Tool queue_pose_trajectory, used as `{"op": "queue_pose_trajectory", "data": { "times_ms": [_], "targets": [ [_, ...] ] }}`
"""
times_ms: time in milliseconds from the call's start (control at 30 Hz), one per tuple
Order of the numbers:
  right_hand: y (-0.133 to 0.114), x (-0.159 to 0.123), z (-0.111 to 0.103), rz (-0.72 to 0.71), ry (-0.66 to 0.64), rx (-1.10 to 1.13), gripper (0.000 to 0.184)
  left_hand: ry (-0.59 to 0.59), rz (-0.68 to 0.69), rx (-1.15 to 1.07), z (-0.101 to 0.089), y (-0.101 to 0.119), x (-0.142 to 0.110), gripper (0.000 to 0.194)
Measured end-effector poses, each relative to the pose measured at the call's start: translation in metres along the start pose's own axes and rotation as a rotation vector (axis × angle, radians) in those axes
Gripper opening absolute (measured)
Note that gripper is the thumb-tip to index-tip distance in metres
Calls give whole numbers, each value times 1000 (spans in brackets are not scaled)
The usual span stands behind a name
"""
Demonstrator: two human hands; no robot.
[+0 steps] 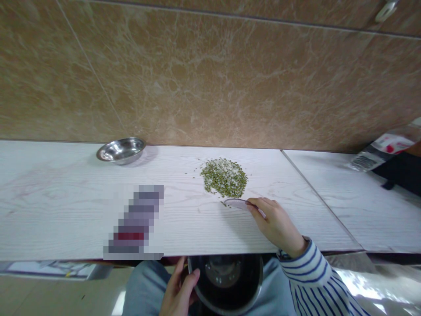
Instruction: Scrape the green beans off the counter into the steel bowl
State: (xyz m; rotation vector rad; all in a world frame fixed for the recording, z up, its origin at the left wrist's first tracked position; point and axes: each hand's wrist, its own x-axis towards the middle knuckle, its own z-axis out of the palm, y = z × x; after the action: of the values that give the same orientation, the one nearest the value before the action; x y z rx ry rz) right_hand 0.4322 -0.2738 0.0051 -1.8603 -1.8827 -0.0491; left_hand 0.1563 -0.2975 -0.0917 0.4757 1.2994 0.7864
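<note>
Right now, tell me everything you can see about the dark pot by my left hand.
The pot is round and looks deep, with a dark, shiny, metal-looking inside and a thin grey rim. Pale marks show inside, perhaps reflections. Its mouth faces up by the table's near edge, between your legs. Your left hand holds its left side, thumb at the rim. Its outside is mostly hidden, and so is its support.

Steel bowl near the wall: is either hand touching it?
No, the left hand grips the dark pot and the right hand holds a thin translucent piece.
</note>
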Motion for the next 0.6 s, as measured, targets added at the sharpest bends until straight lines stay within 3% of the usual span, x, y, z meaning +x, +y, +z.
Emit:
{"op": "queue_pose_trajectory", "data": {
  "times_ms": [400, 600],
  "targets": [
    [-3, -5, -7, -26, 10, 0, 22, 10, 20, -5, 2, 0, -3, 56],
    [-4, 0, -5, -21, 10, 9, 25, 14, -7, -39, 1, 1, -2, 67]
  ]
}}
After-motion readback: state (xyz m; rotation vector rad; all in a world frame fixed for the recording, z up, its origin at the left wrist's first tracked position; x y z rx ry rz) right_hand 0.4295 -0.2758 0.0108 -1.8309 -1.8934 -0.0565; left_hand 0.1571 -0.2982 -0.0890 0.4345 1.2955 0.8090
